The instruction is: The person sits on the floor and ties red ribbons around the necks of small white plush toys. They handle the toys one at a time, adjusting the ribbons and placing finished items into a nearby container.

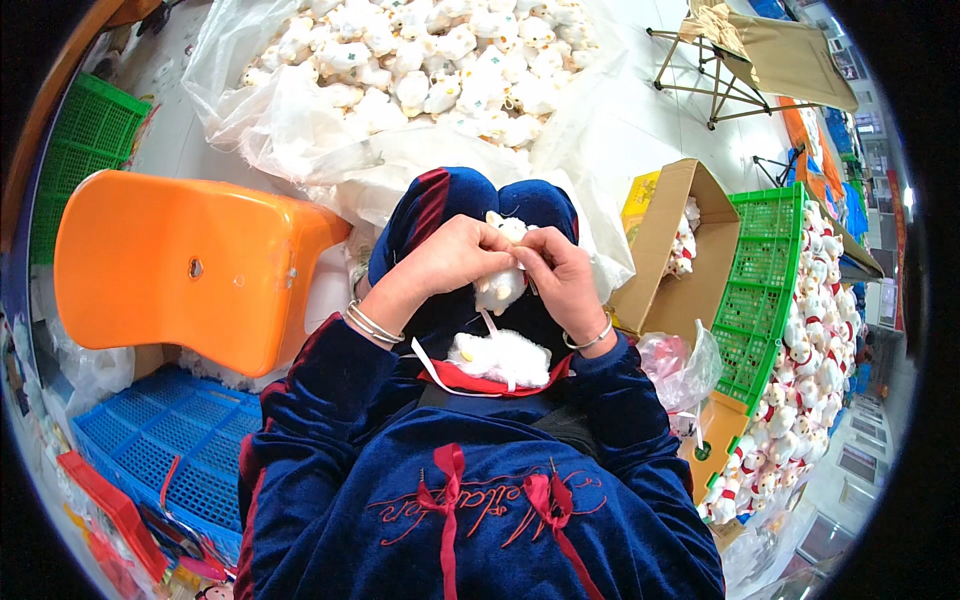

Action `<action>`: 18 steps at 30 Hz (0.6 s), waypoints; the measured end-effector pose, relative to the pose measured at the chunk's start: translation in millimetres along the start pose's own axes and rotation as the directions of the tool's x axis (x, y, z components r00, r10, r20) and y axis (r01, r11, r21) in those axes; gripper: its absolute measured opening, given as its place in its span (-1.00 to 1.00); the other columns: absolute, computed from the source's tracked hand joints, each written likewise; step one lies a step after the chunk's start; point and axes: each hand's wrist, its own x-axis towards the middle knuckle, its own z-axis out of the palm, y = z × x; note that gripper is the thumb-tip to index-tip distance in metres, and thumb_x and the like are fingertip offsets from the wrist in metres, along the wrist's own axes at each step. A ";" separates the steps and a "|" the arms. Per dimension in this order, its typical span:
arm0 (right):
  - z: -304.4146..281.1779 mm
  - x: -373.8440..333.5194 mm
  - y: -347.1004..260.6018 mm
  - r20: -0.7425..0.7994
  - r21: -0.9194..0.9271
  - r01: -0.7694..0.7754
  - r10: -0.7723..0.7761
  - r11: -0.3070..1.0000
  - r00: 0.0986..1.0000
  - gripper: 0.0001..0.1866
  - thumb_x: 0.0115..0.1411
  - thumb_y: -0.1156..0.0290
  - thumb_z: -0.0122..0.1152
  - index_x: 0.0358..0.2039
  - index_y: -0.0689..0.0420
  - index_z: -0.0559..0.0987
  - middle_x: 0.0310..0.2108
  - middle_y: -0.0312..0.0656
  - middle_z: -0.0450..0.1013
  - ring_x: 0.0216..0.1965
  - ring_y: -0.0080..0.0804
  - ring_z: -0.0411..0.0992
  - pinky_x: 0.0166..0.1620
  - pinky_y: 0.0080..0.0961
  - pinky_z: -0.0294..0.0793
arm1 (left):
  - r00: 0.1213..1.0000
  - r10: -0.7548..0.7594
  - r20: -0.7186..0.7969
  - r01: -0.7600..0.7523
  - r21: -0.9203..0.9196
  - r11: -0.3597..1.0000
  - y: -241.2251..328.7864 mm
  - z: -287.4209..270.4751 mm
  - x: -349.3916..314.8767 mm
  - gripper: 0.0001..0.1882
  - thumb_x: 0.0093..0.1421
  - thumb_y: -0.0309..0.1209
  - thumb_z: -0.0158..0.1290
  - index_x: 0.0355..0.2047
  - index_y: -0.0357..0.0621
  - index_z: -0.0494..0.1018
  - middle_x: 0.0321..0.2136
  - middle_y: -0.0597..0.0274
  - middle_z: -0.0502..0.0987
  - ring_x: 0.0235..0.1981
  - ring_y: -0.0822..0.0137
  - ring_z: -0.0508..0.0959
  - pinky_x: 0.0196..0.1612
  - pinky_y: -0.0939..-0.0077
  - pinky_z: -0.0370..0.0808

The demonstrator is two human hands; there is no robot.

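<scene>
- Fiddling with a small white plush toy [500,290], two-handed; it's up over the knees, right between the hands.
- Left hand [440,260]: fingers curled in, thumb and index pinched together on the toy around its neck, no real gap.
- Right hand [562,280]: same deal from the other side, thumb and forefinger closed on the neck area. Can't tell if there's a thin strip in that pinch, too small.
- My read on the step: fine fingertip work at the neck. Next move probably calls for a light, even touch with the toy kept steady, since a soft body like that could twist.
- Long axis runs roughly away from the wearer: head pointing outward past the fingertips, rounded bottom back toward the lap. Not sure which way it faces.
- Just nearer the body than the hands: a white fluffy bundle [500,358] on red fabric [470,388].
- Well beyond both hands: a heap of white plushies [430,60]. Off right of the right hand: a cardboard box [705,280], then a green plastic crate [755,340]. Left of the left hand: an orange plastic stool [170,270].
</scene>
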 end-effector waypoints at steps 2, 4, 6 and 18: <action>-5.2 1.0 -4.1 0.061 0.031 -0.042 0.040 0.999 0.997 -0.91 0.29 0.50 0.29 -0.26 0.22 0.57 -0.47 -0.26 0.49 -0.43 -0.61 0.42 -0.35 -0.62 0.44 | 1.000 0.001 0.005 -0.001 0.012 1.000 2.1 -0.7 -0.4 -0.78 0.22 -0.34 0.21 -0.29 -0.28 0.67 -0.45 0.36 0.63 -0.42 0.60 0.51 -0.30 0.63 0.47; -9.6 1.7 -7.8 0.109 0.031 -0.063 0.059 0.998 0.992 -0.92 0.28 0.51 0.29 -0.26 0.23 0.57 -0.45 -0.25 0.50 -0.41 -0.60 0.43 -0.33 -0.61 0.45 | 1.000 -0.009 0.010 0.009 0.016 1.000 7.4 -1.4 -2.6 -0.76 0.23 -0.32 0.20 -0.29 -0.28 0.67 -0.46 0.36 0.62 -0.43 0.60 0.50 -0.32 0.63 0.46; -13.1 2.1 -9.4 0.145 0.001 -0.062 0.061 0.998 0.988 -0.92 0.26 0.53 0.30 -0.26 0.24 0.58 -0.43 -0.25 0.50 -0.39 -0.59 0.44 -0.30 -0.60 0.46 | 1.000 0.011 0.015 -0.011 -0.006 1.000 3.5 -0.9 -1.2 -0.76 0.24 -0.31 0.19 -0.29 -0.28 0.66 -0.47 0.37 0.61 -0.44 0.60 0.49 -0.33 0.63 0.45; -16.1 1.6 -6.2 0.170 -0.055 0.146 -0.135 0.988 0.976 -0.90 0.24 0.50 0.33 -0.28 0.26 0.63 -0.39 -0.18 0.53 -0.37 -0.46 0.49 -0.27 -0.54 0.46 | 0.999 0.008 0.038 -0.010 0.065 0.998 5.1 -2.2 0.4 -0.74 0.25 -0.29 0.18 -0.28 -0.28 0.65 -0.48 0.35 0.61 -0.45 0.58 0.49 -0.35 0.60 0.46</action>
